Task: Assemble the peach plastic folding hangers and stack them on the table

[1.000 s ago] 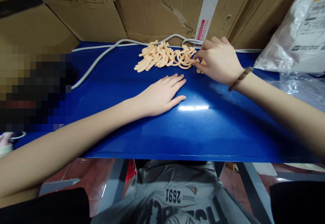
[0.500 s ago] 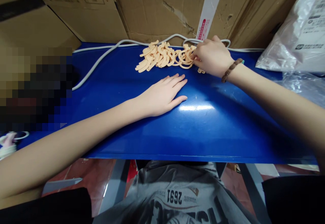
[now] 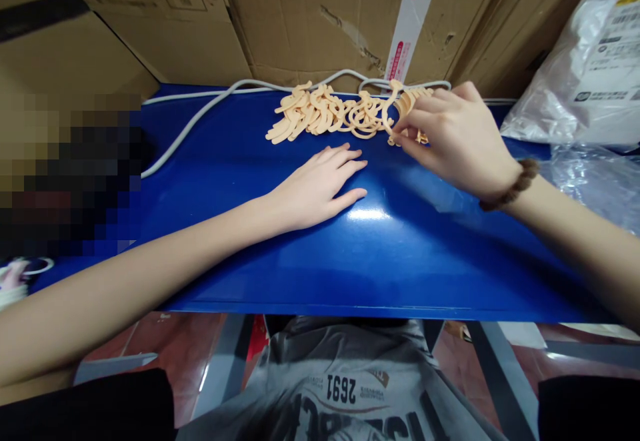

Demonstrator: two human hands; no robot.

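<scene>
My left hand (image 3: 313, 191) lies flat and open on the blue counter (image 3: 240, 241), just in front of the pile of peach plastic hooks (image 3: 325, 111), likely as a steadying rest. A grey cable (image 3: 200, 113) curves behind the pile, along the cardboard boxes (image 3: 310, 14). At the pile's right end, my right hand (image 3: 457, 137) pinches a small bunch of hooks (image 3: 407, 104) between thumb and fingertips, held slightly above the counter and touching the pile's edge, probably to pull them free.

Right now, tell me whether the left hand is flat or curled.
Flat. The left hand lies palm down on the blue table, fingers straight, holding nothing, near the pile of peach plastic hooks.
</scene>
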